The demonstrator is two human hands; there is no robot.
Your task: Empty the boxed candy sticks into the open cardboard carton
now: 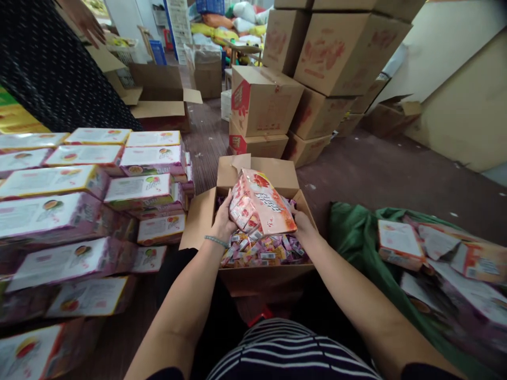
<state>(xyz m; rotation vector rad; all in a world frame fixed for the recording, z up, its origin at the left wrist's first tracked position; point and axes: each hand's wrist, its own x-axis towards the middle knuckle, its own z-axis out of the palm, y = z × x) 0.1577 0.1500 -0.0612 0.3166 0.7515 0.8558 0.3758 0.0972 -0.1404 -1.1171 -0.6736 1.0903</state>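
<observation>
Head view: my left hand and right hand grip opposite sides of a pink-and-orange foil bag, holding it over loose small foil packets inside an open brown cardboard carton. The slippery film could slide from my hands if my grip eases, and a snag on the carton could tear it. White-and-purple boxes lie stacked to my left.

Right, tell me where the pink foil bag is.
In the head view, the pink foil bag sits centre, between the left hand and right hand, above small wrapped packets in an open brown cardboard box.
</observation>
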